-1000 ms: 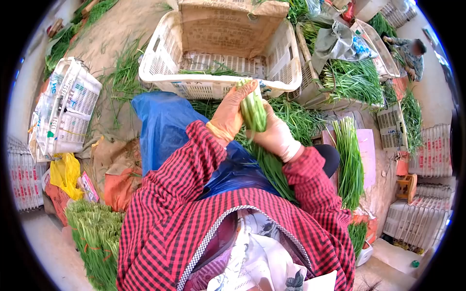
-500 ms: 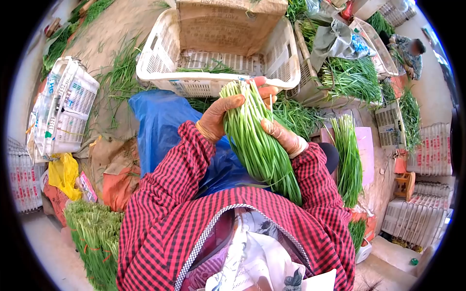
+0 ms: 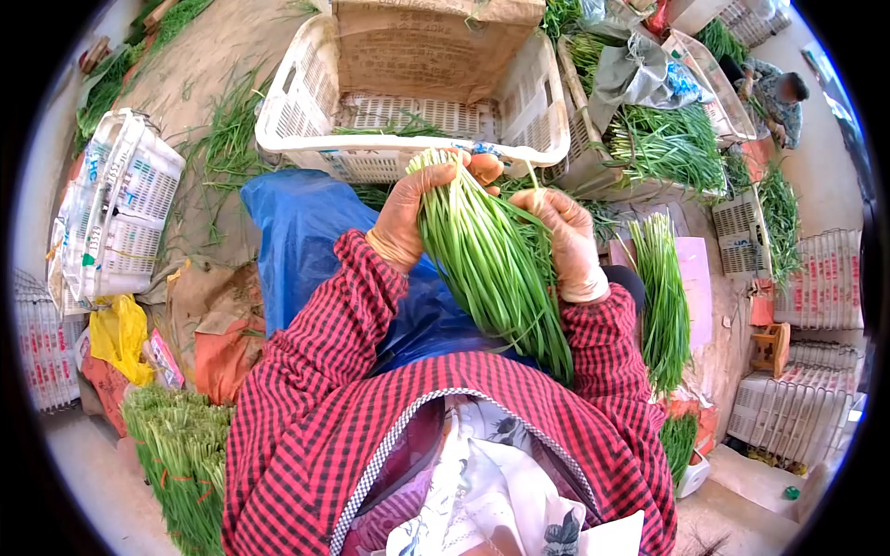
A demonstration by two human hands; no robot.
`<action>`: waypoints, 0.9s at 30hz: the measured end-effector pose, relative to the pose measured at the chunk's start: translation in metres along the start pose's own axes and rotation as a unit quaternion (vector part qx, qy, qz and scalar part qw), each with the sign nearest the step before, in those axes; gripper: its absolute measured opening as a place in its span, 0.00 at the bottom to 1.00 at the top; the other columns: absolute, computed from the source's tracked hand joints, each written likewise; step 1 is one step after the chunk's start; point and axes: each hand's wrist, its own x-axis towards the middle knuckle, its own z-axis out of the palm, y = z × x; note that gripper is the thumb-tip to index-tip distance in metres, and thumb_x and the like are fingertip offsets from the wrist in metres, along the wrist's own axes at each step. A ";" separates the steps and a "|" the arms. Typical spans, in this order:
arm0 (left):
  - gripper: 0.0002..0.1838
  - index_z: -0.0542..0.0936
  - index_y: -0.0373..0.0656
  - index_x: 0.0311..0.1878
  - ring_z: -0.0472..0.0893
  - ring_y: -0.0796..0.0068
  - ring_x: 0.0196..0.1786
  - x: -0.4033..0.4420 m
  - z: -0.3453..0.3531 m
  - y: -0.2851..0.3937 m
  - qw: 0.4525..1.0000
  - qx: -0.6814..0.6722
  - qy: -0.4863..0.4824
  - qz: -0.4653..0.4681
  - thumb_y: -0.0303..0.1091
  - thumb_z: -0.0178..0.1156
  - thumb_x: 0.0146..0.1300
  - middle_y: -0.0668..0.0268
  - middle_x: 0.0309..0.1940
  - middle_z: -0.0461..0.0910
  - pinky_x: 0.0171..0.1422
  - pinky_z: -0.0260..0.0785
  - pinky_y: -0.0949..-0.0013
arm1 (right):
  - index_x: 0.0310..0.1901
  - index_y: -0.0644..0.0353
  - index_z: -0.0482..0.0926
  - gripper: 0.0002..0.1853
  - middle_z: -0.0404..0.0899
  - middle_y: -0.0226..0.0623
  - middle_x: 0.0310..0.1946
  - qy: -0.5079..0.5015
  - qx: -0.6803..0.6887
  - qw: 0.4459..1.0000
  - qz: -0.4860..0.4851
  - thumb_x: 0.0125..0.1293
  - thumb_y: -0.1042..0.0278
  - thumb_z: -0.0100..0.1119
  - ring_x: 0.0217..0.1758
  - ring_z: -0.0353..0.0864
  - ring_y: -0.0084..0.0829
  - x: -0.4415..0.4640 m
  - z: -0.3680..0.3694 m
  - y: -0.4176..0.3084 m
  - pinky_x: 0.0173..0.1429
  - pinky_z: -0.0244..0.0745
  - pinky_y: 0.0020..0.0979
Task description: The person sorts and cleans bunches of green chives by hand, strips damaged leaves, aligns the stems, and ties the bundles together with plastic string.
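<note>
A thick bunch of garlic chives (image 3: 482, 259), pale at the stalk ends and green below, lies slanted across my lap. My left hand (image 3: 408, 208) is closed around its pale upper end, with fingertips showing on the far side. On the bunch's right side, my right hand (image 3: 567, 241) is closed in a pinch; a single pale stalk sticks up from its fingertips. Both hands seem to wear thin, see-through gloves. Under the bunch, blue plastic sheeting (image 3: 301, 241) covers my legs. Another bunch of chives (image 3: 663, 306) lies to the right on a pink sheet (image 3: 695, 278).
Ahead stands a white plastic crate (image 3: 408, 148) lined with cardboard, some loose greens inside. Tied bunches (image 3: 176, 454) are stacked at lower left, below a yellow bag (image 3: 120, 338). White crates (image 3: 125, 204) stand left. More chives (image 3: 667, 148) and a person (image 3: 779, 97) are at upper right.
My right hand has moved up and right from the bunch's side and now pinches a stalk. My left hand keeps its hold, and the bunch has shifted slightly left.
</note>
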 end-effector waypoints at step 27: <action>0.24 0.71 0.36 0.65 0.83 0.62 0.54 0.009 0.024 0.006 0.998 0.002 0.070 -0.009 0.26 0.59 0.67 0.55 0.54 0.82 0.64 0.76 0.61 | 0.38 0.62 0.82 0.16 0.82 0.53 0.30 -0.186 -0.431 0.869 -0.158 0.70 0.57 0.53 0.36 0.84 0.53 0.041 0.026 -0.046 0.43 0.77 0.47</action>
